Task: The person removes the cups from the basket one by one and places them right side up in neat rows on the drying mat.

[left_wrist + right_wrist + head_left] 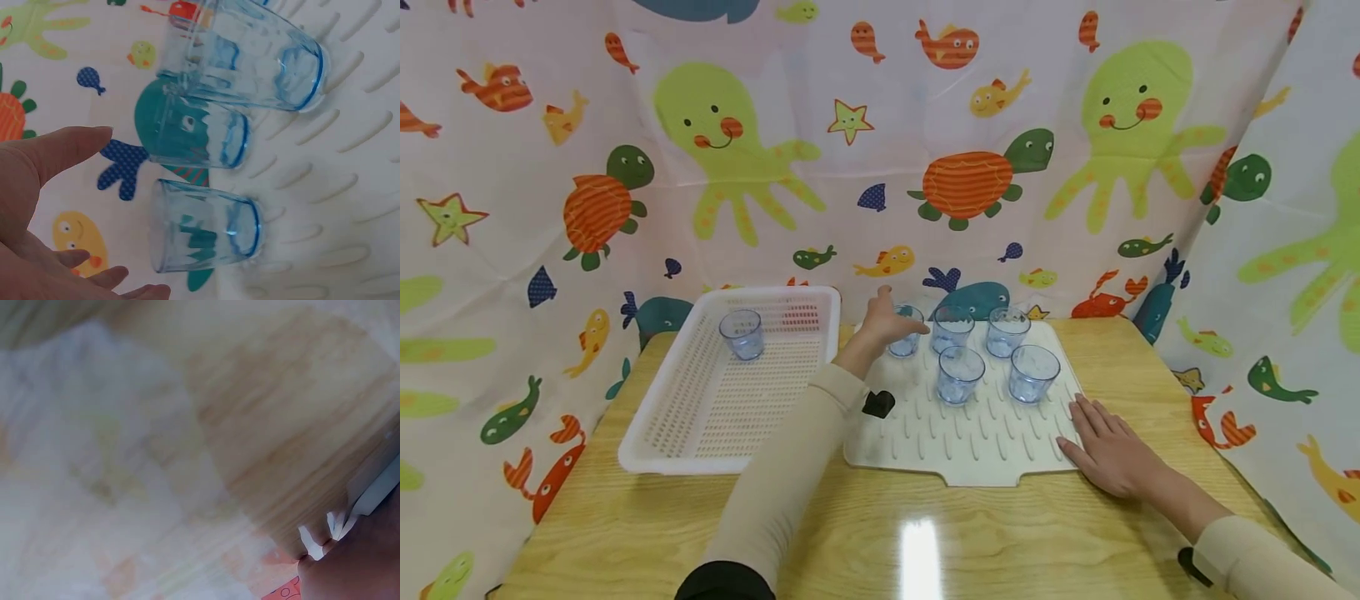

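Several clear bluish glasses stand upright on a white ridged drying mat (917, 433). My left hand (883, 325) reaches to the back left glass (904, 346), thumb and fingers spread apart. In the left wrist view that glass (209, 226) stands just beyond the gap between thumb and fingers (109, 278), with nothing gripped. Beside it on the mat is another glass (953, 333). My right hand (1108, 446) lies flat at the mat's right edge, its fingers straight and fingertips right at the rim. The right wrist view shows only part of this hand (356, 559).
Left of the mat sits a white perforated basket (651, 417) with one glass (742, 337) near its back. A patterned curtain (880, 108) hangs behind and at both sides of the wooden table (820, 533). Two front glasses (960, 379) stand closer to me.
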Demonstrator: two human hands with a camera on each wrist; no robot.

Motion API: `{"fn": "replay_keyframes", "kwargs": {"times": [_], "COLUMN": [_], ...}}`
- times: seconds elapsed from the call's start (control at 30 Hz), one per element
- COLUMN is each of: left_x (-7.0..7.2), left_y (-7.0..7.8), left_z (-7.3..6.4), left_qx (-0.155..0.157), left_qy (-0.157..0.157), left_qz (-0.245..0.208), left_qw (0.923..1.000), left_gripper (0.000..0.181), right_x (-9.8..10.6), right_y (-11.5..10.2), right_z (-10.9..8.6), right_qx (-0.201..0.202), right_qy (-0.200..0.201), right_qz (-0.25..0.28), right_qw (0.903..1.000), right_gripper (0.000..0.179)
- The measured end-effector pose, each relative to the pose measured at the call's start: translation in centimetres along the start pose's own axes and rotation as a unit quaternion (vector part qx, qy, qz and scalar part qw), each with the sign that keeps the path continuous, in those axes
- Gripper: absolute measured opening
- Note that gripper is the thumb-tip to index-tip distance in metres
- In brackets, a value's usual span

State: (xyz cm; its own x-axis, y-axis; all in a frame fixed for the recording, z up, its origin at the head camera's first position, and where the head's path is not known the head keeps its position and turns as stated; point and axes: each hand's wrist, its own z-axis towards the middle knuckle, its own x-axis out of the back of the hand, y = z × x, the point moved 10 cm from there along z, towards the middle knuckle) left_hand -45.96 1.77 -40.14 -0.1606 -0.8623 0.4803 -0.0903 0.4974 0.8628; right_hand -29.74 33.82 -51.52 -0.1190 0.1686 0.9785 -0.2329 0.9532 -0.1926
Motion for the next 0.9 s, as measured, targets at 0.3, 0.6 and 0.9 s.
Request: {"fn": "replay_keyframes", "kwargs": {"times": [0.3, 0.6, 0.9], "left_x": [1.9, 4.5, 8.7], "left_y": [2.1, 2.8, 0.3], "left_z": [-2.3, -4.1, -4.4], "left_qx": [-0.048, -0.087, -0.09], "left_qy": [-0.011, -0.003, 0.037], "left_qz": [0.006, 0.007, 0.026], "left_qw": [0.9988, 0.9962, 0.9949], "left_gripper": [0.1, 0.092, 0.093], "right_x": [-0.3, 0.0, -0.4], "right_y": [0.3, 0.4, 0.4], "right_z": [0.0, 0.0, 0.1], "right_qx": [-0.002, -0.001, -0.002], "right_qy": [-0.001, 0.001, -0.002], "right_qz": [-0.008, -0.01, 0.008], "right_qw": [1.0, 0.9999, 1.0], "right_gripper": [0.085, 0.085, 0.087]}}
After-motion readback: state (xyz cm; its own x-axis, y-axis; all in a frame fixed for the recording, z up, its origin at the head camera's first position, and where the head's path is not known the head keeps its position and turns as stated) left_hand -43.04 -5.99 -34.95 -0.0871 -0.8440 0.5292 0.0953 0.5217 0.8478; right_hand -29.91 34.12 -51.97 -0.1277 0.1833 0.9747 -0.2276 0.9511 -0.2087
